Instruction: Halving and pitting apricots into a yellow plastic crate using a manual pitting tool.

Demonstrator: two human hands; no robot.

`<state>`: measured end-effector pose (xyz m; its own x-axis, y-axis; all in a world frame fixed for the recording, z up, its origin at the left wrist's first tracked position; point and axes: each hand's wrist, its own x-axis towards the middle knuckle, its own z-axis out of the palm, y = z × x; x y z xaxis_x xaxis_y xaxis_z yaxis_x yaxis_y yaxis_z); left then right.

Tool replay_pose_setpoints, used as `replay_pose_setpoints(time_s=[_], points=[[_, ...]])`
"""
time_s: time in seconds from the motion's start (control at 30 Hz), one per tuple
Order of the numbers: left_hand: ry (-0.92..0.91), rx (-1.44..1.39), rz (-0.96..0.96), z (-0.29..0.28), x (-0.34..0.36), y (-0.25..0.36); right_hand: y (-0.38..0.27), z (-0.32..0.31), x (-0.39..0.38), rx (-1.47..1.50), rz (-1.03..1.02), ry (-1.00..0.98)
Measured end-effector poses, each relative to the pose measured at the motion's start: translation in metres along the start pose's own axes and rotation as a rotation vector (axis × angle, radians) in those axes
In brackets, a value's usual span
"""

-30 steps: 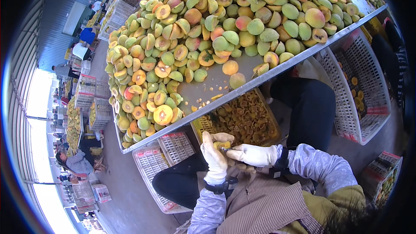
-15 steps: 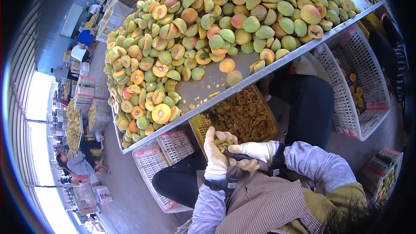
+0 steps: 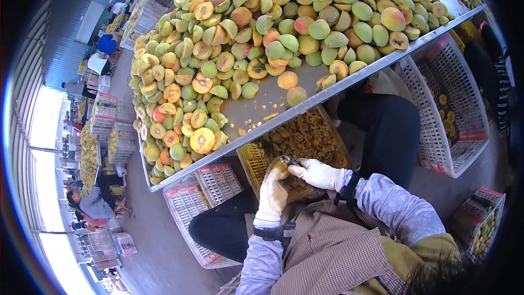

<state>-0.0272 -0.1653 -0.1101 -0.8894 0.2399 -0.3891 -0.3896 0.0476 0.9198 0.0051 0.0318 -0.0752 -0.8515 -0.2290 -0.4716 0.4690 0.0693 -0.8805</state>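
Observation:
My left hand (image 3: pixel 272 195), in a whitish glove, is closed round a yellow-green peach piece (image 3: pixel 282 170) above a yellow crate. My gloved right hand (image 3: pixel 319 175) grips a small hand tool (image 3: pixel 295 163) with a dark handle, its curved metal end against the fruit. Fingers partly hide both fruit and tool. Below the hands stands the yellow crate (image 3: pixel 250 158), filled with brownish-orange fruit scraps (image 3: pixel 308 139). Beyond it is a metal-edged table (image 3: pixel 248 110), heaped with whole and halved green, yellow and reddish peaches (image 3: pixel 224 60).
White plastic crates flank me: one (image 3: pixel 191 213) by my left knee, a tall one (image 3: pixel 436 125) with some orange halves at right, another (image 3: pixel 477 221) with fruit at lower right. My knees are under the table edge. Other people (image 3: pixel 95 205) and crate stacks (image 3: pixel 103 114) are at left.
The fruit and tool have risen slightly away from me. My right hand has turned, its fingers no longer beneath the left, and the tool's metal end now shows at the fruit.

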Motion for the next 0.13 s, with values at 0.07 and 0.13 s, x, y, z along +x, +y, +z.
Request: replay_pose_setpoints(time_s=[0.07, 0.13], points=[[-0.017, 0.023, -0.171, 0.021, -0.018, 0.057, -0.002, -0.011, -0.004, -0.036, 0.030, 0.043], [0.006, -0.074, -0.227, 0.012, -0.023, 0.064, -0.004, -0.010, -0.002, -0.060, 0.019, 0.057]])
